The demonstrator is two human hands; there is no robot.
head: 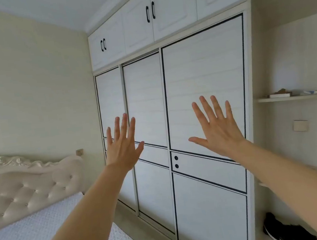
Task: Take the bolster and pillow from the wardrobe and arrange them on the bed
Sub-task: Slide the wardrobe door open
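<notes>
A white wardrobe (146, 101) with three sliding doors edged in black fills the wall ahead, and all its doors are shut. No bolster or pillow shows anywhere. My left hand (122, 145) is raised with fingers spread in front of the seam between the left and middle doors. My right hand (217, 131) is held up the same way before the right door, palm toward it. Both hands hold nothing. The bed (19, 238) lies at lower left with a bare white quilted mattress.
A tufted cream headboard (24, 192) stands against the left wall. Upper cabinets (139, 24) with black handles sit above the sliding doors. To the right is an open alcove with a shelf (296, 97) carrying small items, and dark shoes (282, 228) on the floor.
</notes>
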